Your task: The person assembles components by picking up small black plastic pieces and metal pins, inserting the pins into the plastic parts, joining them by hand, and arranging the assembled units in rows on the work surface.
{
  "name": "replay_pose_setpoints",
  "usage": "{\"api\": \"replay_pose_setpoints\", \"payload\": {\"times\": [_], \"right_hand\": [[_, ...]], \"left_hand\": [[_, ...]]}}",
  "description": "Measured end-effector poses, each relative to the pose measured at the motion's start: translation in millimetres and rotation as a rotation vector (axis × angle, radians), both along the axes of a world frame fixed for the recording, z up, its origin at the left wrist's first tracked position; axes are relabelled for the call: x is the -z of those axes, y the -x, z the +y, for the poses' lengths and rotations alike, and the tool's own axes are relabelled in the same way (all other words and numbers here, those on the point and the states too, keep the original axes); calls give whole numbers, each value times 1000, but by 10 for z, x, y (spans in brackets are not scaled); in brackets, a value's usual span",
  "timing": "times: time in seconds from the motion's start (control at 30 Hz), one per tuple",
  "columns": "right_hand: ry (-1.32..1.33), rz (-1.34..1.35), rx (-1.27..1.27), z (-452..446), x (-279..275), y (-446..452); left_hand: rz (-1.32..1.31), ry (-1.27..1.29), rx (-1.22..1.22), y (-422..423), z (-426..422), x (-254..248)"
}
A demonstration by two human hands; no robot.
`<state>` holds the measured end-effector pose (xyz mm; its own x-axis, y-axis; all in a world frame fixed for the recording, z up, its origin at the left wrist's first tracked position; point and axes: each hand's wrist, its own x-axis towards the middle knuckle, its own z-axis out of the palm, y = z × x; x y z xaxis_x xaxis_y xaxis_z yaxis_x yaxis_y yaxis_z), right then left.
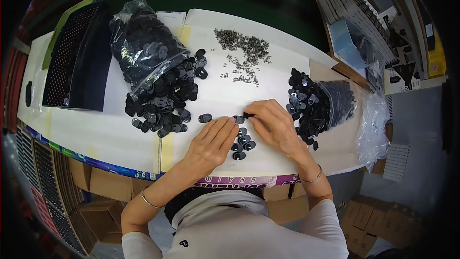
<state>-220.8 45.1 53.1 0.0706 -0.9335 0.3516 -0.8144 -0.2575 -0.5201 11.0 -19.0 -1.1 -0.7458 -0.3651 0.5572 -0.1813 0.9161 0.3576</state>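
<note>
My left hand (211,145) lies over the white table with its fingers stretched out together, the tips at a small dark oval part (238,119). Just right of it, my right hand (273,127) pinches a small black piece (247,114) between thumb and forefinger. Another oval part (205,118) lies alone to the left of my fingers. Between my hands, nearer my body, several assembled black parts (240,145) sit in a cluster. Beyond my hands, small metal pieces (244,48) are scattered.
A heap of black oval parts (165,97) spills from a plastic bag (143,43) at left. Further left stands a dark bin (76,57). More black pieces (311,108) lie at right beside another bag (339,100). Crumpled clear plastic (374,127) hangs over the table's right edge.
</note>
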Motion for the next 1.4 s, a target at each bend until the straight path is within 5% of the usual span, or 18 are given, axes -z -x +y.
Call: {"api": "replay_pose_setpoints", "payload": {"times": [0.7,1.0,1.17,1.4], "right_hand": [[-197,-194,28,-42,8,-100],[160,328,-30,155,122,-275],[130,393,-1,270,144,-366],[18,-63,109,155,177,-61]], "left_hand": [[-25,-36,20,64,-30,-61],[9,-34,3,63,-16,-52],[27,-22,-163,-49,-1,-114],[-1,-77,-216,-245,26,-133]]}}
